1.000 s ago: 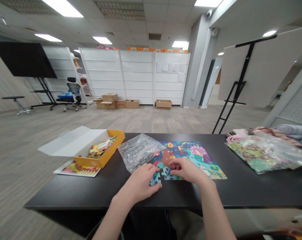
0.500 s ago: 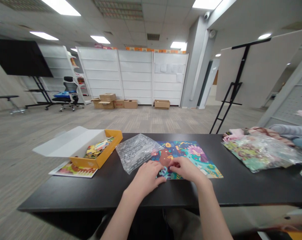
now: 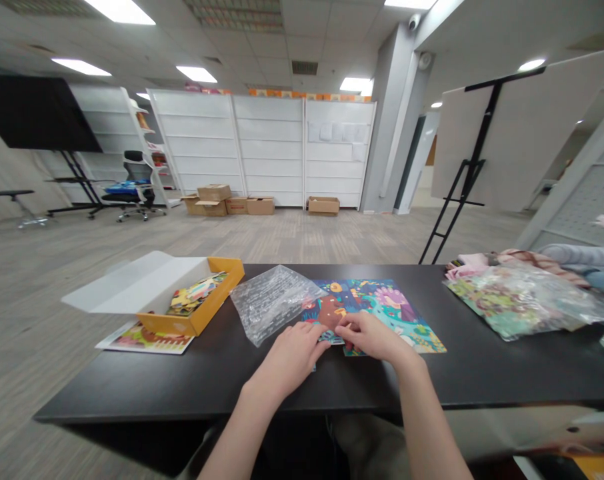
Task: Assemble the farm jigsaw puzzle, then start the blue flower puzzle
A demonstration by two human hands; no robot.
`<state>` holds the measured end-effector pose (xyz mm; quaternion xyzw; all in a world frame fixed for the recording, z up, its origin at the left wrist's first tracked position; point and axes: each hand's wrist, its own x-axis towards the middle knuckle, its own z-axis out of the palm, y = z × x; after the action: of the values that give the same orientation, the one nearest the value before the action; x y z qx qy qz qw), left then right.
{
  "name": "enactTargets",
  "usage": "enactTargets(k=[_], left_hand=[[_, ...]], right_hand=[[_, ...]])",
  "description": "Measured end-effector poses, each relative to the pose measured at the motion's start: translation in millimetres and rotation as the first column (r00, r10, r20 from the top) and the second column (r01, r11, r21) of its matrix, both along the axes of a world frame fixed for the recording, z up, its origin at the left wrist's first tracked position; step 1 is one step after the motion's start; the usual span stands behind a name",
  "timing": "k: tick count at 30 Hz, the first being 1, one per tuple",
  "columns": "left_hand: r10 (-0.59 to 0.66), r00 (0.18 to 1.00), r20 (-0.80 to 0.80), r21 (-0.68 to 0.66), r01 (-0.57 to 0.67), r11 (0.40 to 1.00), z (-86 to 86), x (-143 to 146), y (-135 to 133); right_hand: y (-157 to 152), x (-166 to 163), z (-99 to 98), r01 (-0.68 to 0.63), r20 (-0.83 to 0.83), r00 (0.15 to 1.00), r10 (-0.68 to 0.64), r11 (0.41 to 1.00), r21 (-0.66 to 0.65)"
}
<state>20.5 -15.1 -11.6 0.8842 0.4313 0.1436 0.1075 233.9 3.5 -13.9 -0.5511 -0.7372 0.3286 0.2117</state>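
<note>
A colourful jigsaw puzzle (image 3: pixel 397 310) with a brown animal and a pink-purple figure lies flat on the black table. My left hand (image 3: pixel 298 347) is at its lower left, fingers bent over a puzzle piece (image 3: pixel 314 368) whose blue edge shows below the thumb. Close beside it, my right hand (image 3: pixel 369 333) pinches at the puzzle's lower part with thumb and forefinger; what lies between those fingertips is mostly hidden. A gap shows in the puzzle's bottom edge between the hands. Left of the puzzle, a clear plastic bag (image 3: pixel 272 303) touches its edge.
An open yellow box (image 3: pixel 196 321) with loose puzzle pieces (image 3: pixel 197 295) stands at the left, partly over a picture sheet (image 3: pixel 147 339). At the right lie a plastic-wrapped picture (image 3: pixel 512 303) and folded cloths (image 3: pixel 537 263). The black table's (image 3: pixel 182 393) front edge is near me.
A gap has opened in the puzzle's bottom edge, and a blue piece edge now shows under my left hand. My right hand has shifted slightly; the view has tilted a little.
</note>
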Motion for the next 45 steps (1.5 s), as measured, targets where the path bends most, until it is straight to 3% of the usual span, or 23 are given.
enactTargets(k=[14, 19, 23, 29, 33, 42, 45], left_hand=[[-0.003, 0.997, 0.075, 0.023, 0.001, 1.000, -6.0, -3, -1], [0.017, 0.995, 0.102, 0.002, -0.018, 1.000, 1.4, -18, -6], [0.044, 0.996, 0.072, -0.093, -0.037, 0.995, 8.0, -37, -15], [0.062, 0.996, 0.070, -0.118, -0.053, 0.992, 5.7, -49, -20], [0.073, 0.992, 0.104, -0.148, -0.057, 0.987, 5.0, -47, -18], [-0.108, 0.955, 0.277, -0.131, 0.149, 0.980, -7.3, -23, -17], [-0.113, 0.942, 0.316, -0.102, 0.152, 0.983, -8.9, -18, -11]], right_hand=[[-4, -4, 4.1, -0.119, -0.255, 0.961, 0.107, 0.992, -0.033], [-7, -8, 7.7, -0.164, -0.346, 0.929, 0.130, 0.984, -0.071], [-4, -7, 3.4, -0.115, -0.280, 0.955, 0.099, 0.992, -0.044], [6, -5, -10.5, 0.043, -0.036, 0.999, -0.039, 0.993, 0.111], [10, -6, -15.8, 0.045, 0.023, 0.999, -0.048, 0.991, 0.129], [11, -8, -17.3, 0.026, 0.078, 0.996, -0.037, 0.991, 0.135], [14, -8, -19.1, 0.054, 0.115, 0.991, -0.069, 0.991, 0.125]])
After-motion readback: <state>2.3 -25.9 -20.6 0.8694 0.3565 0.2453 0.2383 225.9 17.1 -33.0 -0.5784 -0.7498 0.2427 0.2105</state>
